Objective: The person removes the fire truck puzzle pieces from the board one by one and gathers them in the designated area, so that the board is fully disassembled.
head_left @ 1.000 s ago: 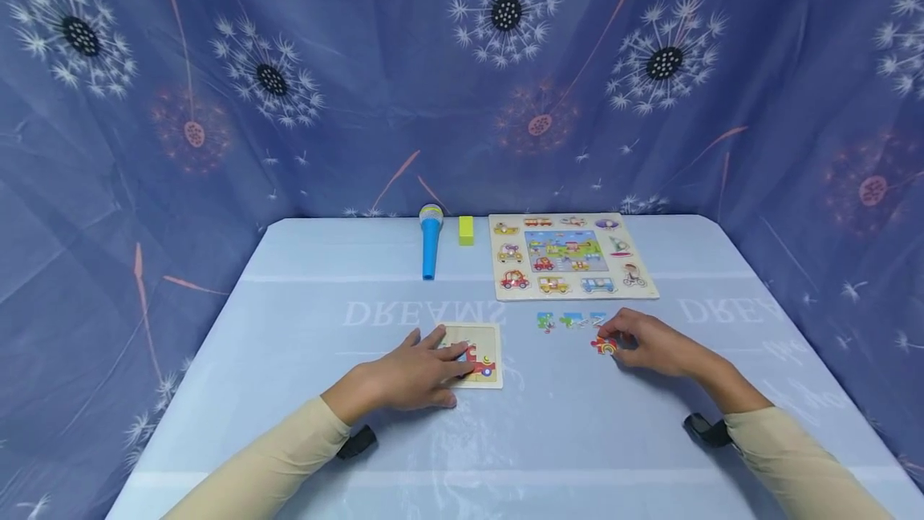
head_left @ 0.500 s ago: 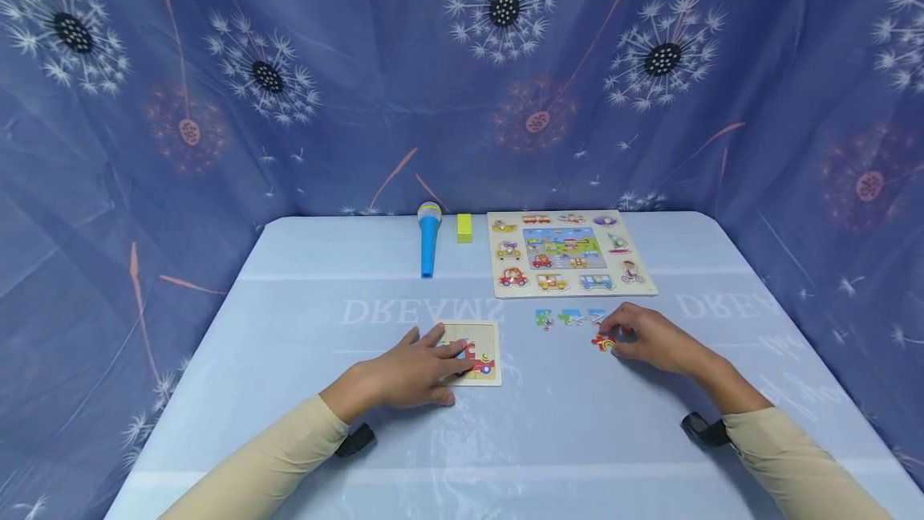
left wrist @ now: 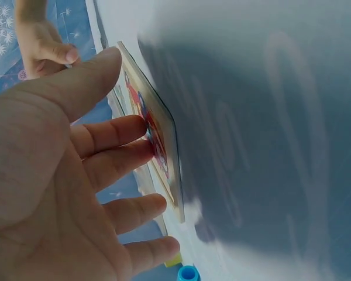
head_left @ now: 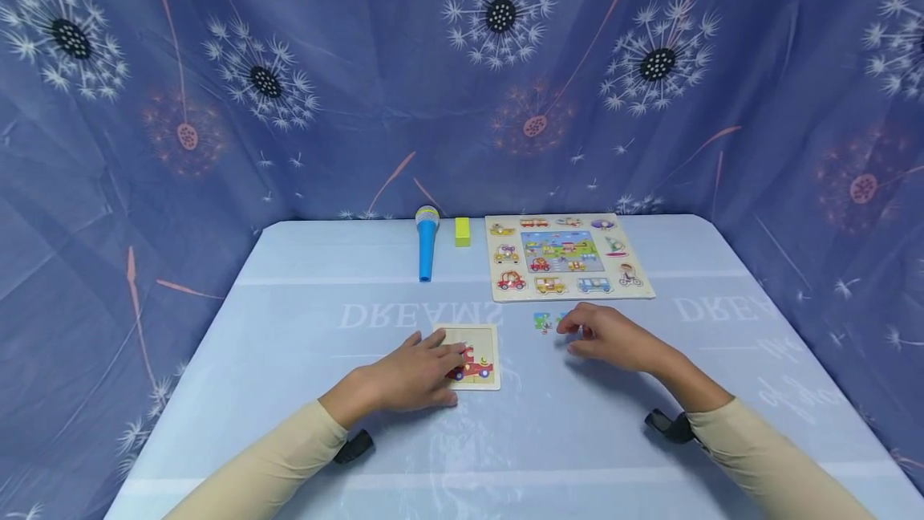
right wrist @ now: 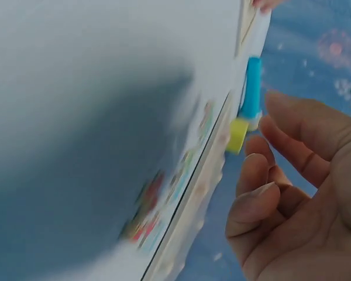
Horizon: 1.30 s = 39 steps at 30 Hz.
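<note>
My left hand point(head_left: 415, 375) rests with spread fingers on a small wooden puzzle board point(head_left: 488, 335), which shows a red vehicle picture. In the left wrist view, the fingertips touch the face of that puzzle board point(left wrist: 172, 152). My right hand point(head_left: 613, 335) hovers just right of a green-and-blue puzzle piece point(head_left: 543, 322), its fingers loosely bent and nothing between them. The right wrist view shows a blurred red puzzle piece point(right wrist: 153, 188) on the table beside a row of several puzzle pieces point(right wrist: 178, 175). In the head view my hand hides most of these.
Behind the loose pieces lies a large wooden puzzle board point(head_left: 572, 283) with vehicle pieces. To its left are a yellow block point(head_left: 462, 232) and a blue toy microphone point(head_left: 426, 247). A dandelion-print curtain point(head_left: 361, 62) stands behind the table point(head_left: 303, 255).
My right hand has come away from the red puzzle piece and moved left over the row of loose pieces. The left hand stays on the small board.
</note>
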Available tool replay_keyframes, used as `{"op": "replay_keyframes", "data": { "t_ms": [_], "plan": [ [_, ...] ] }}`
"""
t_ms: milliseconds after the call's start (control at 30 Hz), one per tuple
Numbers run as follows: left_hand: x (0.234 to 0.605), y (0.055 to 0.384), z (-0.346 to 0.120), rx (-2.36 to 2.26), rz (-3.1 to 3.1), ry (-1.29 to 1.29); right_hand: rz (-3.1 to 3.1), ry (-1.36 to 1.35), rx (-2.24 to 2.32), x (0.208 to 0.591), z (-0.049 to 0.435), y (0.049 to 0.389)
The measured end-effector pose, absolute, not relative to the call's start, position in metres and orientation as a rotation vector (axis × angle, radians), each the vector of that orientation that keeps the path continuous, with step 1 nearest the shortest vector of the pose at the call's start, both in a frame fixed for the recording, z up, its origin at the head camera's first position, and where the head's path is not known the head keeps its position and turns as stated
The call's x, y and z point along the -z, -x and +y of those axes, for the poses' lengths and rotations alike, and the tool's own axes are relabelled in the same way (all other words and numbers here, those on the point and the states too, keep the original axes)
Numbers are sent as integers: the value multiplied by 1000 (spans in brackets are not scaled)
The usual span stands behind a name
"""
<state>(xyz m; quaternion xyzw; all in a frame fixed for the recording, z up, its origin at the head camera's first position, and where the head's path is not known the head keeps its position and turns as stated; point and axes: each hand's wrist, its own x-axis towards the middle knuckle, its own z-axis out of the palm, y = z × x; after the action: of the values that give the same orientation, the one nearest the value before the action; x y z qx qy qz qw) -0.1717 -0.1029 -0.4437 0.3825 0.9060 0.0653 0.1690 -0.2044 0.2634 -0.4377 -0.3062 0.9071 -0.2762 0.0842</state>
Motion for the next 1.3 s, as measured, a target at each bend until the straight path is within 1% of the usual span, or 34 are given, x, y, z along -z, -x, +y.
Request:
{"op": "replay_keyframes", "data": {
  "t_ms": [200,267,533,667,900,1300],
  "plan": [
    [443,176,-100,-187,2635,-1190,2643,975,837,432,229,208],
    [443,178,-100,-207,2679,-1188,2612,989,838,432,215,210],
    [447,190,-101,-191,2938,-887,2562,1011,682,442,149,215],
    [448,194,-102,-183,2926,-853,2587,981,595,447,125,215],
    [452,193,-104,-165,2904,-849,2655,940,498,458,107,213],
    [455,189,-105,-159,2906,-814,2595,774,664,458,96,219]
  ]
}}
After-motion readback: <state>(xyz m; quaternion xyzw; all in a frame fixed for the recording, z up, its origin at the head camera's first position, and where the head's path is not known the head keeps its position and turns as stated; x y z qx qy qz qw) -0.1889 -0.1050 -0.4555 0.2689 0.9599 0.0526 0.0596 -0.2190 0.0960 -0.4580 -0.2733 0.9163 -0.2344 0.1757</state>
